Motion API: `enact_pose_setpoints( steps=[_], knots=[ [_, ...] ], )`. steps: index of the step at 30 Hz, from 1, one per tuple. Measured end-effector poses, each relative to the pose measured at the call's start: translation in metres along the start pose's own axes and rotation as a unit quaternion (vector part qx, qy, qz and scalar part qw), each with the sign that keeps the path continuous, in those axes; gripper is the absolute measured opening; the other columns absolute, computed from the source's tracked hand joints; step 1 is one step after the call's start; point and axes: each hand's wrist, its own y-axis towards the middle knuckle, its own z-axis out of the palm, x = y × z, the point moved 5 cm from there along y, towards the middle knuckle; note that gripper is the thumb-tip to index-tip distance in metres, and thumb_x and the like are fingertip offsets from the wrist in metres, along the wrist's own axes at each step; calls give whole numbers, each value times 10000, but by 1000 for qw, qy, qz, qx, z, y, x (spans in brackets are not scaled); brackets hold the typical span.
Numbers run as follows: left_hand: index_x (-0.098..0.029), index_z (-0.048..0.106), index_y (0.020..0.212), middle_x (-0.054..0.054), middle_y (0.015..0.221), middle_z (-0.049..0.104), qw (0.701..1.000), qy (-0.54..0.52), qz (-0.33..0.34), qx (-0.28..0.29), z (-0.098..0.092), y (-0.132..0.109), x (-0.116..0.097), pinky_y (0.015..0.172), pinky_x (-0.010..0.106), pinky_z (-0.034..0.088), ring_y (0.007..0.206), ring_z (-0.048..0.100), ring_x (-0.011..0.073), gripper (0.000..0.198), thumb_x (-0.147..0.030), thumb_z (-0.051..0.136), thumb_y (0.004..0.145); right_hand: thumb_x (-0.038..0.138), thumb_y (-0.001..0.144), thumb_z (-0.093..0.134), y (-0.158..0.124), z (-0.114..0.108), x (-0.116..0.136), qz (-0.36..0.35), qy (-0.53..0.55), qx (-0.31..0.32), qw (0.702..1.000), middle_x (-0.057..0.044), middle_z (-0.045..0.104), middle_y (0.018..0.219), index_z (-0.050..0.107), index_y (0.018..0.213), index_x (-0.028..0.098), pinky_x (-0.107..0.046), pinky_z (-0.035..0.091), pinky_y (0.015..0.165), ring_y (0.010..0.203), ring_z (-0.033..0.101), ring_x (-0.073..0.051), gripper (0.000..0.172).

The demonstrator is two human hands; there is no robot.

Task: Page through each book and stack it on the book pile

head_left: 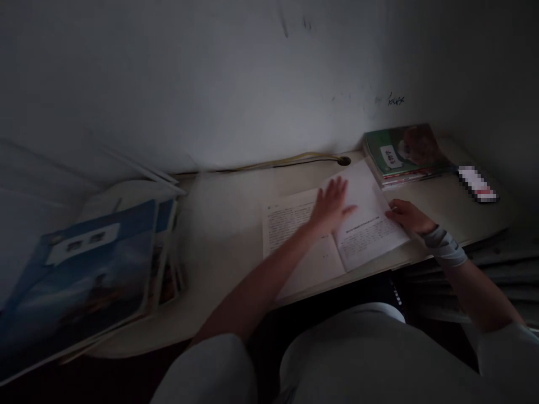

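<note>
An open book (pixel 366 241) with printed pages lies tilted on the desk in front of me. My left hand (pixel 330 205) reaches across it, fingers stretched and spread over the upper inner part of the right-hand page, close to the fold. At the book's right edge, my right hand (pixel 408 217) has its fingers curled in, pinching the page margin. A grey band wraps that wrist. Part of the left-hand page is hidden by my left forearm.
A stack of books with a green cover (pixel 404 151) sits against the wall, and a phone (pixel 478 184) lies to its right. Large blue-covered books (pixel 96 264) occupy the desk's left end. A yellow cable (pixel 295 159) runs along the wall to a cable hole (pixel 344 161).
</note>
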Motion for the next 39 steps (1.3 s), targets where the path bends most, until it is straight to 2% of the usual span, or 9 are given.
enact_pose_setpoints(
  steps=[5,10,14,18,24,28,31,34,39],
  knots=[
    [-86,451,1285,175,1232,573,951,-305,-49,31,-29,41,85,924,397,429,1133,530,298,665,-412,624,732,546,655,693,23,-9,18,-39,29,61,997,81,425,524,507,706,201,-230,265,465,487,370,-84,395],
    [-134,582,1126,98,1069,635,926,-362,-13,105,-44,27,105,798,310,464,923,587,205,578,-347,722,607,513,643,716,41,-25,45,-81,-33,104,991,83,374,506,475,604,205,-226,249,457,474,323,-70,393],
    [-153,482,1283,131,1160,594,928,-348,-56,119,-46,9,117,756,301,472,877,602,180,760,-327,740,589,480,631,724,51,-39,66,-102,-62,136,984,49,514,566,580,656,190,-237,343,508,534,432,-96,325],
    [-132,598,1102,131,1121,631,922,-374,-34,92,-37,2,118,801,308,460,923,604,202,568,-308,733,579,469,575,756,64,-43,86,-102,-81,136,982,31,570,561,642,638,198,-265,395,539,551,489,-125,301],
    [-148,610,747,36,766,652,887,-455,-78,-10,-36,-4,118,682,278,444,726,579,170,305,-358,734,563,408,636,763,64,-59,118,-154,-208,-92,962,-18,592,632,626,639,238,-299,414,583,670,533,-184,218],
    [-167,505,611,-39,603,536,867,-461,-141,-124,-46,-28,131,592,233,372,602,490,113,317,-367,740,538,432,688,726,38,-71,98,-164,-86,-250,950,-27,616,738,638,864,239,-332,459,649,696,567,-178,275],
    [-178,458,587,-60,560,462,847,-464,-171,-196,-44,-50,139,546,214,315,547,420,83,317,-379,704,587,474,653,730,30,-43,56,-115,133,-166,970,5,652,774,579,979,259,-363,509,669,676,608,-170,420],
    [-186,458,618,-66,562,427,823,-463,-210,-254,-36,-71,138,513,210,281,524,378,76,287,-396,653,650,444,592,768,30,2,28,-75,188,-95,975,1,671,842,554,926,242,-362,514,712,761,630,-184,445],
    [-198,432,635,-66,577,386,788,-498,-245,-268,-33,-103,117,491,209,275,519,361,78,316,-431,637,694,533,649,655,35,29,27,-64,125,-199,970,30,541,651,458,739,246,-300,440,588,634,531,-159,359]
  ],
)
